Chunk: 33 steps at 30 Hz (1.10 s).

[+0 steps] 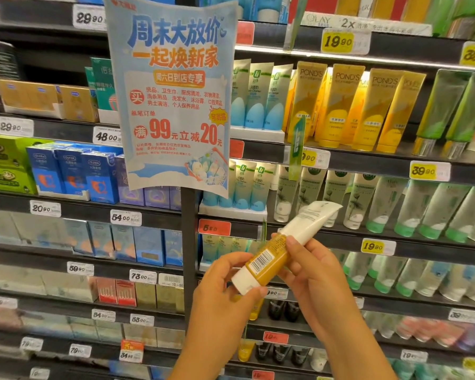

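Head view: low in the centre of the frame we tilt the tube (302, 227), barcode (261, 262) facing us, probably to check it. Left hand (222, 286) pinches the cap end while right hand (316, 275) fingers curl round its middle.

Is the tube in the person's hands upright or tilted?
Tilted. The tube slants with its white cap low by the left hand and its flat crimped end high to the right, past the right hand.
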Tool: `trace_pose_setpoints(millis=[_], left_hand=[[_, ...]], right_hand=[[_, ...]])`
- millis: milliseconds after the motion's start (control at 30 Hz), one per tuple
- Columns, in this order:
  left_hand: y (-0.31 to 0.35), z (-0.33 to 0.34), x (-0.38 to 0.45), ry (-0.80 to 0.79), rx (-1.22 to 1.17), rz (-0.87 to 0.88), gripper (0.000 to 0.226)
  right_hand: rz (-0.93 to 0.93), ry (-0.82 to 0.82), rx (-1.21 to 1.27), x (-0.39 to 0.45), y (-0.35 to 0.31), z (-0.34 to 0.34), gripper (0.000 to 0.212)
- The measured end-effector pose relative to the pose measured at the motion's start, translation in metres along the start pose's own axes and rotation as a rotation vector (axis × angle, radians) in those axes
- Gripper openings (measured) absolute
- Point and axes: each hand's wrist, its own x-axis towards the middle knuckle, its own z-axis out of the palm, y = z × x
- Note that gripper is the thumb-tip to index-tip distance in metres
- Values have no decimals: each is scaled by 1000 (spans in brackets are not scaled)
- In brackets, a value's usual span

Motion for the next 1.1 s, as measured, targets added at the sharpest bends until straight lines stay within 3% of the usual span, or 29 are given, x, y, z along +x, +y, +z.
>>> trace_pose_setpoints(millis=[100,333,433,567,633,800,900,1100], left_hand=[[-2,1,-1,5,71,36,48],[0,6,0,-17,56,27,45],[3,8,3,-70,-105,-80,40],[11,11,11,-278,-609,-373,45],[16,16,15,-347,-726,-465,41],[32,33,25,-535,-784,-550,18],[42,46,34,-613,-811,-602,28],[56,80,54,-677,-816,-675,37]], right_hand=[[13,0,46,1,1,-2,26],[-8,16,66,0,-1,-5,24],[-55,12,19,-2,-6,-10,35],[-103,32,15,-4,-16,-20,37],[-115,47,26,-4,-22,-26,37],[-134,78,62,-2,-39,-38,37],[-110,115,89,3,-50,-45,41],[-97,166,112,17,-74,-69,25]])
